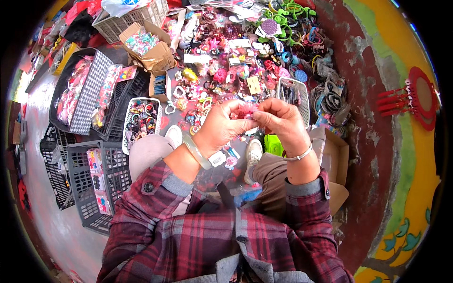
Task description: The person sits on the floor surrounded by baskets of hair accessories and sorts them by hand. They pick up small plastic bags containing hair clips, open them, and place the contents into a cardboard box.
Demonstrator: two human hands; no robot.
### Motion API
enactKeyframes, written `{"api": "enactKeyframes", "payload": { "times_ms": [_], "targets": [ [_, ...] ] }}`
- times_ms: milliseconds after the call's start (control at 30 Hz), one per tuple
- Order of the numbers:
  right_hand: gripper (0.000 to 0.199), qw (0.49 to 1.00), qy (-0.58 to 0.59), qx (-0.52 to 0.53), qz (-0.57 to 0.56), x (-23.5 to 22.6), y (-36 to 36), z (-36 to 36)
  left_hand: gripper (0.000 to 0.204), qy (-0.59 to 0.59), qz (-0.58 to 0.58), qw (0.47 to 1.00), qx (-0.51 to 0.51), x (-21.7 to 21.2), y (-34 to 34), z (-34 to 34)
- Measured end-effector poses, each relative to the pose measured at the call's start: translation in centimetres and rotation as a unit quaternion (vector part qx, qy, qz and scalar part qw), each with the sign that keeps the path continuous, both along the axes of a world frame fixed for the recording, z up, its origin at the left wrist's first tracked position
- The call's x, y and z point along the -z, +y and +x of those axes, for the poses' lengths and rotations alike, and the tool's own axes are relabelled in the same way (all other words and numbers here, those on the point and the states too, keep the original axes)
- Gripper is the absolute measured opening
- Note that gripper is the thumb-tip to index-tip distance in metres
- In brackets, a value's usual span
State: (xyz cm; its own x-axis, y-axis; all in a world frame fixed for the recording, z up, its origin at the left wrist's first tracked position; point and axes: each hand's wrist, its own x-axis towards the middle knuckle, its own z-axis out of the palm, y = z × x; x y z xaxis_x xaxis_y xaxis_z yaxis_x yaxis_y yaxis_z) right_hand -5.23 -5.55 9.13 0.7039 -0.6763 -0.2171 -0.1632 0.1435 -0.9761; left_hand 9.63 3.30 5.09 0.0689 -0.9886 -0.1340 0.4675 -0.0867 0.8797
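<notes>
Both hands meet in front of me, over a spread of hair accessories. Between the fingertips is a small pink, ruffled hair accessory [246, 109]; its exact kind is hard to make out. My left hand [218, 125] pinches it from the left, thumb and fingers closed. From the right, my right hand [279, 121] grips its edge between thumb and forefinger. Below the left wrist is a white tag [217, 159] beside small pink pieces. Just past the hands lies a dense pile of hair ties, clips and headbands [219, 75].
A white basket of hair ties [141, 120] stands left, with a grey crate [87, 184] nearer me. Further left is a black tray of packaged goods [75, 94]. An open cardboard box [336, 160] sits by my right knee; another white basket [293, 89] is beyond my right hand.
</notes>
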Motion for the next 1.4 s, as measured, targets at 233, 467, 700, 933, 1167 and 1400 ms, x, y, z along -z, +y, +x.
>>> {"api": "enactKeyframes", "payload": {
  "times_ms": [233, 467, 700, 933, 1167, 1400],
  "targets": [
    [0.01, 0.993, -0.065, 0.018, 0.092, 0.3, -1.7, 0.1, 0.024, 0.044, 0.011, 0.999, 0.0, -0.5, -0.6, 0.3],
    [0.013, 0.986, -0.136, 0.023, 0.098, 0.6, -1.8, -0.4, 0.026, 0.053, 0.012, 0.998, 0.004, -0.5, -0.1, 0.1],
    [0.022, 0.991, -0.087, 0.071, 0.077, 0.0, -1.8, 0.0, 0.027, 0.041, 0.025, 0.999, 0.014, -0.2, -0.2, 0.5],
    [0.018, 0.997, -0.035, -0.01, 0.066, 0.8, -1.5, 0.6, 0.028, 0.049, 0.004, 0.999, 0.021, 0.0, -0.4, 0.3],
    [0.004, 0.978, -0.099, 0.054, 0.173, 1.2, -2.6, -0.2, 0.061, 0.355, 0.067, 0.932, 0.035, 0.0, -0.2, 1.0],
    [0.011, 0.975, -0.186, 0.077, 0.096, 0.6, -2.4, -0.6, 0.06, 0.38, 0.06, 0.923, -0.007, -1.4, 0.1, 1.1]
  ]
}}
